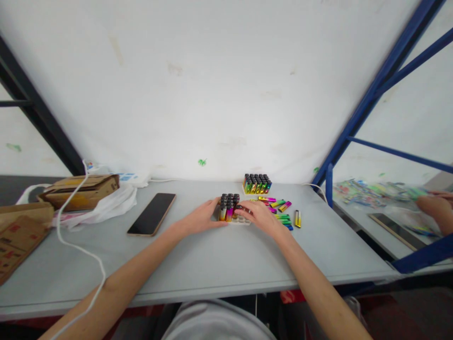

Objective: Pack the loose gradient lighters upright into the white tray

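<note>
Shiny, gradient-coloured lighters [229, 213] with black tops stand upright in the left part of a pale tray with holes [244, 220]. My left hand [203, 216] is curved around the tray's left end, thumb at the near side and fingers behind, gripping it with its lighters. My right hand [256, 212] reaches over the tray's right part, its fingertips pinched on a lighter [238, 207] with a black top; the fingers partly hide it. Bare holes show below those fingers. Several loose lighters [283, 218] lie just right of my right hand, partly behind it.
A full block of upright lighters [257, 184] stands at the back by the wall. A phone [152, 215] lies to the left. Cardboard boxes [83, 191] and a white cable [79, 243] are farther left. Beyond the blue frame, another person's hand [437, 210] shows at right.
</note>
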A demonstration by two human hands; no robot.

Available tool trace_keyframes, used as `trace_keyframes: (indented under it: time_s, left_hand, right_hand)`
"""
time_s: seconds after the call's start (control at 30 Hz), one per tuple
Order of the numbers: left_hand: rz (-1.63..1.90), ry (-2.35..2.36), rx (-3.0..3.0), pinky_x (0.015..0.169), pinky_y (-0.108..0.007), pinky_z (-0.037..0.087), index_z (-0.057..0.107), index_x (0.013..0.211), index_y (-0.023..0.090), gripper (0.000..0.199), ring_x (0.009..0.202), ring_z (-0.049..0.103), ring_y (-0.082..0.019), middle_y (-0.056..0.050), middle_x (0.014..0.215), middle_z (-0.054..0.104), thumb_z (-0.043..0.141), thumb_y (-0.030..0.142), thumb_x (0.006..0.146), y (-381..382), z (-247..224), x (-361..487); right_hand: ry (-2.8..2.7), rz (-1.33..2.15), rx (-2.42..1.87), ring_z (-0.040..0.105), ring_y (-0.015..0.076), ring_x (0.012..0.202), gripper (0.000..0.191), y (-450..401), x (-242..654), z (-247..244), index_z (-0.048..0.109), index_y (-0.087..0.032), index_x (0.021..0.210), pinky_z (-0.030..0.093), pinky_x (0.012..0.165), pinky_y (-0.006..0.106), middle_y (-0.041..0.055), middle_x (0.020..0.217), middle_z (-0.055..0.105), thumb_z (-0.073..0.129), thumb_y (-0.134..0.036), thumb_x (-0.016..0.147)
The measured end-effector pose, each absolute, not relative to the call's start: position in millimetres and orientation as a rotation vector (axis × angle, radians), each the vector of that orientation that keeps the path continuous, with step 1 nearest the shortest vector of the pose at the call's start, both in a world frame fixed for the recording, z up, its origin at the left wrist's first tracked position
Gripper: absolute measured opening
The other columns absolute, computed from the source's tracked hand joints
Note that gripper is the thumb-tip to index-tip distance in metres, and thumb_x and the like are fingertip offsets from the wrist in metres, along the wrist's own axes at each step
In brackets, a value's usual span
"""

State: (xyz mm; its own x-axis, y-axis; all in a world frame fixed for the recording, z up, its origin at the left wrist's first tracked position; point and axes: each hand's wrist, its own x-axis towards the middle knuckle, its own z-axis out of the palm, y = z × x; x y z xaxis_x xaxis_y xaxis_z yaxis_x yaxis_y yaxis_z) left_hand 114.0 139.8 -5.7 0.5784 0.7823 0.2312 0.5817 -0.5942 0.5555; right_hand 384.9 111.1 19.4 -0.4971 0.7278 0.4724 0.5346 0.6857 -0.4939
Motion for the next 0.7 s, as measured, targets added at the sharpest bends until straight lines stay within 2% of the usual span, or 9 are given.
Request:
trace_keyframes:
  time_s: [0.1,0.23,0.43,0.6,0.7]
  left_hand:
    - [0.654,1.098,2.377,0.116,-0.052,0.049,0.046,0.152,0.019,0.089,0.135,0.062,-0.04,-0.019,0.147,0.064,0.081,0.062,0.082,139,-6,114]
    - [0.679,1.061,2.39,0.116,-0.049,0.05,0.046,0.151,0.02,0.087,0.135,0.063,-0.039,-0.017,0.146,0.065,0.079,0.063,0.084,141,-8,113]
    - [0.642,1.074,2.41,0.12,-0.05,0.047,0.045,0.153,0.021,0.088,0.14,0.059,-0.038,-0.016,0.152,0.062,0.078,0.065,0.084,143,-9,113]
    - [0.646,1.077,2.396,0.119,-0.05,0.048,0.047,0.153,0.021,0.086,0.137,0.062,-0.039,-0.016,0.15,0.063,0.078,0.063,0.084,140,-6,114]
    - [0.667,1.077,2.389,0.119,-0.05,0.047,0.048,0.152,0.02,0.086,0.137,0.062,-0.039,-0.017,0.15,0.063,0.079,0.062,0.084,139,-5,114]
  right_hand:
    - [-2.283,0.343,-0.969,0.062,0.0226,0.073,0.046,112,383,20,0.077,-0.024,0.104,0.042,0.07,0.032,0.0071,0.086,0.075,0.052,-0.062,0.106]
    - [-2.269,0.345,-0.985,0.059,0.0205,0.067,0.052,114,389,29,0.074,-0.022,0.089,0.04,0.066,0.031,0.0047,0.076,0.07,0.049,-0.064,0.107]
    - [-2.095,0.304,-0.985,0.061,0.0195,0.067,0.052,110,401,36,0.077,-0.02,0.097,0.043,0.065,0.029,0.0051,0.076,0.072,0.049,-0.063,0.107]
    - [-2.239,0.329,-0.964,0.064,0.0196,0.074,0.043,112,393,26,0.076,-0.019,0.101,0.044,0.068,0.029,0.0068,0.089,0.076,0.053,-0.056,0.108]
    - [-2.31,0.393,-0.994,0.061,0.0184,0.069,0.04,115,387,23,0.075,-0.02,0.099,0.04,0.065,0.027,0.0032,0.078,0.072,0.056,-0.054,0.108]
